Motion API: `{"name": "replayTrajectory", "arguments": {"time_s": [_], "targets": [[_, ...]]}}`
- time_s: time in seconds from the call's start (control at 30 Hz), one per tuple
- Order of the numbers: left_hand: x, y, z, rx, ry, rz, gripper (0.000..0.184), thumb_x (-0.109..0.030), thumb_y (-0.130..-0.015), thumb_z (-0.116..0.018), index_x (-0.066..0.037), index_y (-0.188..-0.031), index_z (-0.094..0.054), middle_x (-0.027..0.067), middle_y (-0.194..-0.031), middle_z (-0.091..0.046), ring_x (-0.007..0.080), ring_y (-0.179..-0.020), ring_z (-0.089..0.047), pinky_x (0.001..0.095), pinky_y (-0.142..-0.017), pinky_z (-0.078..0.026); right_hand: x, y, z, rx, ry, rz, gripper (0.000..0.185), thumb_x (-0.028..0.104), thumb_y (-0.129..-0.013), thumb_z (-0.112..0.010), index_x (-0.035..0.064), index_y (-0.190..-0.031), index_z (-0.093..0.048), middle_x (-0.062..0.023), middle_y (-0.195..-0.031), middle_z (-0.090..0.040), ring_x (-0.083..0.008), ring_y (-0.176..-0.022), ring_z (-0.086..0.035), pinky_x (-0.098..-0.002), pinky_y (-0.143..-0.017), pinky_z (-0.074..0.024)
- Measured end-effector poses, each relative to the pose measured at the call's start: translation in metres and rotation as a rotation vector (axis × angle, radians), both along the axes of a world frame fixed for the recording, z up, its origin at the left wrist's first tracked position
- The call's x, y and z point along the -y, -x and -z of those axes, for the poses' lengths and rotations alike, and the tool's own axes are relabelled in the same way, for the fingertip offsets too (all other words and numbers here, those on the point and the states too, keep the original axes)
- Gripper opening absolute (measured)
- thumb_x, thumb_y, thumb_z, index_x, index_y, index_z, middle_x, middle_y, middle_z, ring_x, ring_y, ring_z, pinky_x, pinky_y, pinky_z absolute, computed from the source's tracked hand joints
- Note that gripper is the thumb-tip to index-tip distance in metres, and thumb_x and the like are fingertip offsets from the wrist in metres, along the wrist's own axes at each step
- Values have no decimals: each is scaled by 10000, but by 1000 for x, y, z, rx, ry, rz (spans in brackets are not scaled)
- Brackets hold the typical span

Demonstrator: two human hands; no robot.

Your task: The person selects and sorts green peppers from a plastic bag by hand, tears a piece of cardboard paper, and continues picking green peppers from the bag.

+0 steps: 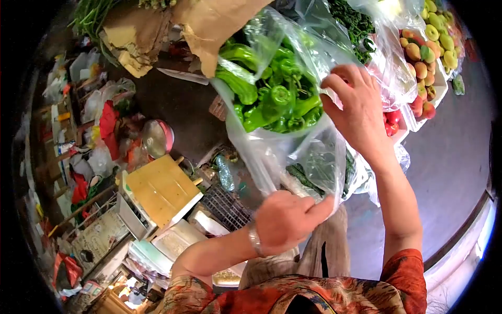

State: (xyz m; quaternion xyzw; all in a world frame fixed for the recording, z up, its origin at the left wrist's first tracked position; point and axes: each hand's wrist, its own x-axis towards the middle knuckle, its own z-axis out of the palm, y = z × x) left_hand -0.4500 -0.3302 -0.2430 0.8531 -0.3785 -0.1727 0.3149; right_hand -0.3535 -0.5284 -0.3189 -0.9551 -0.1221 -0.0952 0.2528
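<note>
My left hand [290,222], with a bracelet at the wrist, is closed on the gathered near edge of a clear plastic bag [266,152]. Green peppers [280,99] fill the bag's wide mouth, their stems showing. At the right rim of the bag is my right hand [358,107], its fingers bent and the thumb apart from them. It appears to touch the plastic, but I see nothing gripped in it. Through the lower plastic, dark green cucumber-like vegetables [306,178] show.
Torn cardboard [219,26] lies beyond the peppers. To the right are peaches [421,65], green-yellow fruit [439,31] and red tomatoes [391,123]. Dark leafy greens [353,29] sit behind. On the left stand a yellow-topped box [162,188], a black crate [225,206] and a metal bowl [157,138].
</note>
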Motion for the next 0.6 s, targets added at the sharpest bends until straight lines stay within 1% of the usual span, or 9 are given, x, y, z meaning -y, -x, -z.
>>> {"name": "replayTrajectory", "arguments": {"time_s": [0.1, 0.2, 0.3, 0.33, 0.4, 0.43, 0.5, 0.53, 0.6], "targets": [[1, 9, 17, -99, 18, -11, 442, -92, -741, -607, -94, -1184, -610, 47, -655, -545, 233, -535, -572, 370, -490, -450, -21, -27, -3, 37, -54, -233, 141, 68, -753, -615, 84, -893, -629, -103, -917, -582, -293, -915, -556, -398, -792, -430], [-10, 17, 15, -189, -5, -48, 466, -85, -725, -620, -84, -1190, -592, 65, -632, -543, 252, -546, -589, 391, -494, -460, -40, -49, 26, -116, 177, -405, 177, 51, -762, -605, 83, -933, -640, -125, -890, -621, -316, -905, -607, -413, -790, -468], [-38, 40, 5, -302, -9, -66, 372, -152, -768, -628, -71, -1129, -590, 72, -614, -558, 242, -538, -596, 379, -479, -463, -55, -79, 33, -226, 251, -380, 207, 60, -779, -598, 82, -980, -642, -138, -904, -641, -331, -951, -631, -427, -821, -496], [-47, 39, 4, -307, -12, -66, 372, -152, -768, -628, -71, -1129, -590, 72, -614, -558, 242, -538, -596, 379, -479, -463, -58, -89, 34, -266, 216, -329, 398, 57, -783, -589, 112, -1177, -607, -166, -990, -634, -343, -995, -634, -433, -853, -510], [-61, 36, 2, -425, -302, -22, 329, -200, -817, -637, -74, -1116, -582, 94, -632, -574, 252, -564, -614, 386, -494, -476, -54, -107, 32, -281, 12, -318, 617, 40, -792, -568, 163, -1388, -466, -199, -1148, -590, -366, -1019, -622, -446, -878, -502], [-63, 29, -2, -446, -329, -62, 335, -269, -878, -620, -67, -1139, -564, 124, -678, -590, 268, -599, -629, 393, -523, -494, -50, -120, 45, -174, -72, -366, 672, 40, -796, -571, 173, -1432, -401, -199, -1216, -555, -377, -1043, -610, -451, -895, -497], [-63, 16, -1, -393, -221, -45, 360, -309, -887, -617, -59, -1139, -557, 128, -722, -601, 271, -630, -635, 390, -541, -500, -43, -148, 69, 12, -231, -420, 738, 29, -795, -586, 178, -1475, -340, -177, -1373, -472, -401, -1099, -582, -452, -927, -491], [-62, 10, -1, -339, -116, -28, 390, -349, -895, -614, -52, -1140, -550, 133, -767, -611, 274, -660, -641, 386, -559, -506, -43, -163, 78, 247, -307, -416, 730, 49, -782, -624, 159, -1455, -365, -191, -1332, -515, -395, -1091, -591, -449, -928, -499], [-65, -4, -9, -374, -153, 22, 493, -395, -901, -611, -20, -1209, -527, 146, -847, -613, 290, -759, -638, 386, -627, -516, -34, -186, 69, 251, -224, -186, 583, 116, -803, -647, 116, -1364, -490, -204, -1139, -629, -349, -981, -645, -416, -873, -513]]}}
